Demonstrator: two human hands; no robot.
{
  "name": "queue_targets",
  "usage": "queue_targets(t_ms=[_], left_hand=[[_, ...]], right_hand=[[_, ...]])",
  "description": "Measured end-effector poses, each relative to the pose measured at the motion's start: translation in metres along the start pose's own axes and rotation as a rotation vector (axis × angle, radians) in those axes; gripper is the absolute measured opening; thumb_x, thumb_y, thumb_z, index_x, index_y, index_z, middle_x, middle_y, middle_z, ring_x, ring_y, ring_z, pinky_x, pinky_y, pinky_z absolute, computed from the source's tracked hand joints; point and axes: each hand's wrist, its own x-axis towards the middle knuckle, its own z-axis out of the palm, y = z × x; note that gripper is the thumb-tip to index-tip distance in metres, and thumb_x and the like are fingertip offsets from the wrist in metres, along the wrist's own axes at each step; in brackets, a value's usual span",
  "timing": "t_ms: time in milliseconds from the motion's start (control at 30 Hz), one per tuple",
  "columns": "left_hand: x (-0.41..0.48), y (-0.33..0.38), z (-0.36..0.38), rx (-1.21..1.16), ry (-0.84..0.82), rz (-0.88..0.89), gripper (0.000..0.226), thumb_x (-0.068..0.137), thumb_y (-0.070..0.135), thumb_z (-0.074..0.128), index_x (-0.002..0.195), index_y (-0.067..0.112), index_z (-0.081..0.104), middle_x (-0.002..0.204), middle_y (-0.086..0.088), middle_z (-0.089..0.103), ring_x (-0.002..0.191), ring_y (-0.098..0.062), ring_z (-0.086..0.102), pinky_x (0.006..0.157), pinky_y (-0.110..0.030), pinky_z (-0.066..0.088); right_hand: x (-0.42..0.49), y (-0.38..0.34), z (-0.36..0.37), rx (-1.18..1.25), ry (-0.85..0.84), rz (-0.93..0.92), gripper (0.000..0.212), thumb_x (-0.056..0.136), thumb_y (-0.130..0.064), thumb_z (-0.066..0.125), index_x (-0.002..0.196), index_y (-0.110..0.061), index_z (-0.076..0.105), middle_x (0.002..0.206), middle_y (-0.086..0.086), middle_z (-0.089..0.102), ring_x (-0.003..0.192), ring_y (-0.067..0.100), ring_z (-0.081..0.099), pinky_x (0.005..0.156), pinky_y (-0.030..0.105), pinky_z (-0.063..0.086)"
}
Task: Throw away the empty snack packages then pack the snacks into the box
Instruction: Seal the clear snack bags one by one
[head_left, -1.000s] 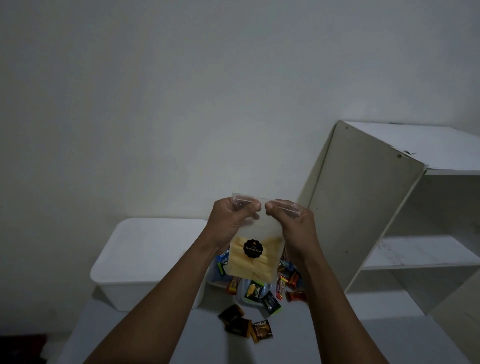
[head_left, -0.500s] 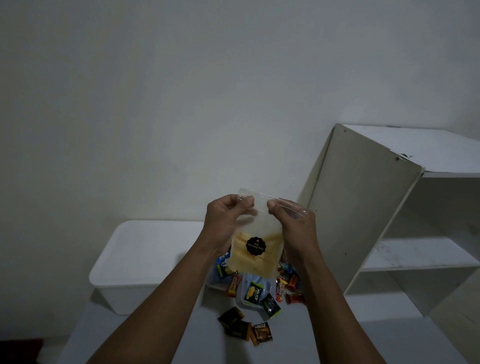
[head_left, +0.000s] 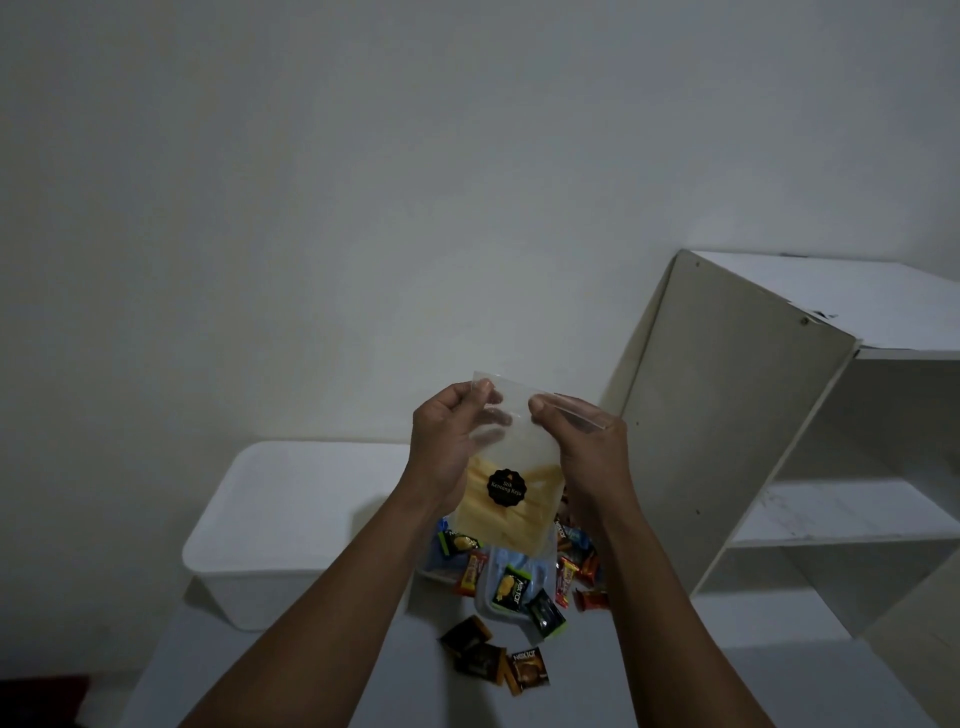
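I hold a clear zip pouch (head_left: 511, 467) up in front of me, its lower half filled with yellow cheese sticks behind a round black label. My left hand (head_left: 447, 449) pinches the pouch's top left edge. My right hand (head_left: 584, 447) pinches the top right edge along the zip strip. Below the pouch, several small snack packets (head_left: 511, 587) lie in and around a pale blue plastic box (head_left: 493, 564) on the white table (head_left: 311, 670). Three dark brown packets (head_left: 496, 657) lie nearer to me.
A large white lidded tub (head_left: 280, 519) stands on the table to the left. A white open shelf unit (head_left: 779, 431) rises on the right, close to my right forearm. A bare white wall fills the background.
Both hands keep their pinch on the pouch's top. The pouch has tilted slightly, its top left corner rising, and my fingers have shifted along the zip edge.
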Motion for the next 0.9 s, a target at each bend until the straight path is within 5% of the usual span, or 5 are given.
queue_targets(t_ms=[200,333,500,667,900], left_hand=[[0.005,-0.001,0.000,0.150,0.025,0.040,0.023,0.100,0.021,0.052,0.083,0.012,0.064,0.070,0.002,0.065,0.070,-0.012,0.064,0.086,-0.042,0.051],[0.003,0.001,0.001,0.188,-0.021,0.033,0.022,0.103,0.024,0.047,0.090,0.012,0.061,0.081,0.002,0.065,0.076,-0.014,0.065,0.080,-0.037,0.052],[0.002,0.000,0.002,0.235,-0.102,0.011,0.012,0.095,0.023,0.061,0.093,0.013,0.069,0.085,0.000,0.068,0.078,-0.015,0.064,0.083,-0.039,0.054],[0.001,-0.003,0.002,0.296,-0.094,0.046,0.005,0.087,0.018,0.072,0.089,0.013,0.073,0.078,0.004,0.073,0.073,-0.012,0.065,0.074,-0.028,0.054],[0.000,-0.004,0.011,0.241,0.005,0.026,0.004,0.087,0.019,0.072,0.085,0.016,0.074,0.076,0.002,0.072,0.071,-0.012,0.064,0.084,-0.038,0.053]], right_hand=[[0.000,0.005,0.003,-0.019,-0.003,-0.022,0.017,0.084,-0.012,0.077,0.098,-0.004,0.078,0.090,0.006,0.078,0.086,0.007,0.072,0.072,0.011,0.053],[0.001,0.008,0.002,0.004,0.009,-0.005,0.016,0.083,-0.014,0.078,0.097,-0.007,0.078,0.090,0.006,0.078,0.089,0.013,0.073,0.079,0.021,0.057],[0.001,0.007,-0.001,-0.044,-0.040,-0.054,0.017,0.085,-0.010,0.076,0.099,-0.001,0.077,0.088,0.006,0.078,0.082,0.005,0.072,0.071,0.011,0.052],[0.002,0.011,-0.003,-0.075,-0.069,-0.079,0.015,0.086,-0.009,0.075,0.098,0.000,0.077,0.088,0.008,0.078,0.086,0.012,0.073,0.073,0.016,0.054],[0.005,0.013,0.002,0.011,0.043,-0.002,0.017,0.082,-0.010,0.078,0.097,-0.001,0.077,0.081,0.005,0.077,0.077,0.007,0.072,0.068,0.014,0.053]])
